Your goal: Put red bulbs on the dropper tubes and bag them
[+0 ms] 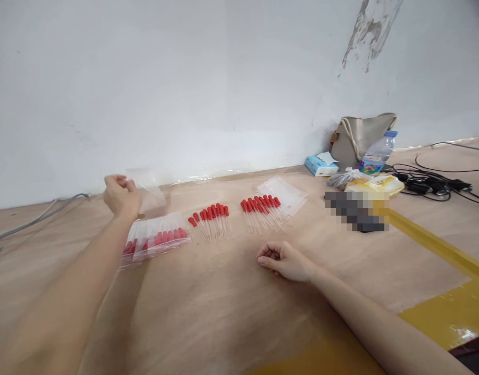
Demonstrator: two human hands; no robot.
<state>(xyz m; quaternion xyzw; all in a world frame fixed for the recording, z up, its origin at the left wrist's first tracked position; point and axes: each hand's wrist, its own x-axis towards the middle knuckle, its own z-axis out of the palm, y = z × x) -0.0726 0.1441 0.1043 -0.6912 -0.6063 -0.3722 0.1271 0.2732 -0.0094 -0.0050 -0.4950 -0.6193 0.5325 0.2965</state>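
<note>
My left hand (pixel 123 197) is raised near the wall at the left, fingers curled. A clear plastic bag (pixel 151 194) hangs beside it and seems pinched in the fingers. Below it lies a row of zip bags (pixel 145 229) with red-bulbed droppers inside. In the middle are two loose groups of droppers, with red bulbs and thin clear tubes: a left group (pixel 211 216) and a right group (pixel 262 208). My right hand (pixel 284 260) rests closed on the table just in front of the right group, with nothing visible in it. Flat zip bags (pixel 288 192) lie behind that group.
At the back right stand a tissue pack (pixel 320 165), a grey bag (pixel 362 136) and a water bottle (pixel 380 151). Black cables (pixel 427 183) lie beyond them. Yellow tape (pixel 430 242) crosses the table's right side. A grey cable (pixel 47 211) runs along the left.
</note>
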